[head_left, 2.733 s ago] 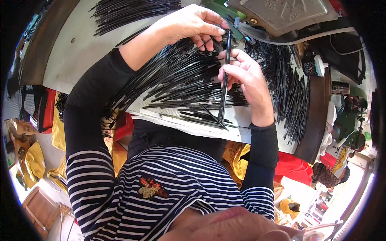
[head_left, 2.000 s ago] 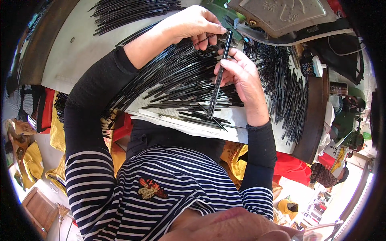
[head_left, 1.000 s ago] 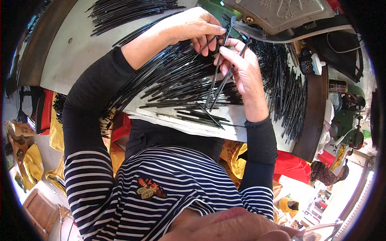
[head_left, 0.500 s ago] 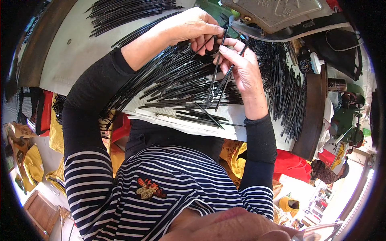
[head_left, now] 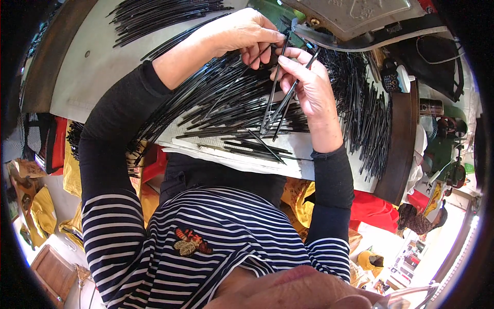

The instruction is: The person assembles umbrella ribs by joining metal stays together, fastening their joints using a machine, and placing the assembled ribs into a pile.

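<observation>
Thin black jointed rods that look like umbrella ribs (head_left: 271,103) hang between my two hands over the table, their lower ends fanned toward me. My left hand (head_left: 252,37) is closed, thumb and fingertips pinching near the upper end of one rod. Beside it on the right, my right hand (head_left: 307,82) is closed around rods that cross its fingers, thumb pressed on one of them. Both hands are close to the metal edge of a grey machine (head_left: 370,18). The exact joints between the fingertips are too small to make out.
Piles of loose black rods (head_left: 211,98) cover the white tabletop (head_left: 77,77). Another bundle (head_left: 164,18) lies at the far left, and more rods (head_left: 363,118) sit at the right. A dark cup-like holder (head_left: 393,77) stands near the right wooden edge (head_left: 399,149).
The hands stay nearly in place, still gripping. The held rods have shifted slightly, their lower ends swinging a little to the left.
</observation>
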`<move>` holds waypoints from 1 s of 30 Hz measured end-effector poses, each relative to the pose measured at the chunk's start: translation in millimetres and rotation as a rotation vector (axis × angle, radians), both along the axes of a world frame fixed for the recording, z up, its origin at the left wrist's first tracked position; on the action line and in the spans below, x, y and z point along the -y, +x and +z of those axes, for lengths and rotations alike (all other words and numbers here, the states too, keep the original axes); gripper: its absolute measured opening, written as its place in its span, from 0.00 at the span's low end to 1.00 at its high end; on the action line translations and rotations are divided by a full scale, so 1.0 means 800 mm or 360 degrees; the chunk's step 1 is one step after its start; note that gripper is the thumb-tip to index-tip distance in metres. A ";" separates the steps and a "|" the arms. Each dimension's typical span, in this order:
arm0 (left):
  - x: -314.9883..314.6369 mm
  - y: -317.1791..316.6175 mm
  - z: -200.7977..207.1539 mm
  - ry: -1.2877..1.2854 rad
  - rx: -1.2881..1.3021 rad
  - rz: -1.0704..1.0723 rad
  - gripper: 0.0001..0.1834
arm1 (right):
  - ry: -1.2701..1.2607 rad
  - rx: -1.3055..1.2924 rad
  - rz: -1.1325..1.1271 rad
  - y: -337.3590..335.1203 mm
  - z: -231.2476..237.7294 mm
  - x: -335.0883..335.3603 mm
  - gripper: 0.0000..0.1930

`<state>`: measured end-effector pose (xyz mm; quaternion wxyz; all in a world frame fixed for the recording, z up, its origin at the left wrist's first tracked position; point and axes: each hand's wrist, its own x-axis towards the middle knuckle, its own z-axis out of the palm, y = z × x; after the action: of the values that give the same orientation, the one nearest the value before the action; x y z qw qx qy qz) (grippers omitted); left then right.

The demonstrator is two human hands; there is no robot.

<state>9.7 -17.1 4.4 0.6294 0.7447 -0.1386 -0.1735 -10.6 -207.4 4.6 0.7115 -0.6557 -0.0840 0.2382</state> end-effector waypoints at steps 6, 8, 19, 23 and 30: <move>0.000 -0.001 0.004 -0.0011 -0.0009 -0.0028 0.20 | 0.0125 -0.0070 0.0008 0.001 -0.002 0.002 0.11; 0.000 -0.004 0.009 -0.0057 -0.0002 -0.0011 0.20 | 0.0152 -0.0091 -0.0001 0.002 -0.002 0.002 0.11; -0.003 0.000 -0.009 -0.0126 -0.0205 0.0058 0.17 | -0.0036 -0.0133 0.0154 -0.001 0.009 0.012 0.11; 0.001 -0.004 -0.012 -0.0355 -0.0307 -0.0012 0.15 | -0.0096 -0.0090 0.0155 -0.003 0.003 0.015 0.11; -0.003 -0.025 -0.005 -0.0283 -0.0348 0.0274 0.14 | -0.0092 -0.0254 0.0404 -0.041 0.009 0.012 0.14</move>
<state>-10.0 -14.9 0.3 0.7167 0.6718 -0.0197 -0.1860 -43.5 -217.1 12.1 0.6609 -0.6391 -0.1026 0.3798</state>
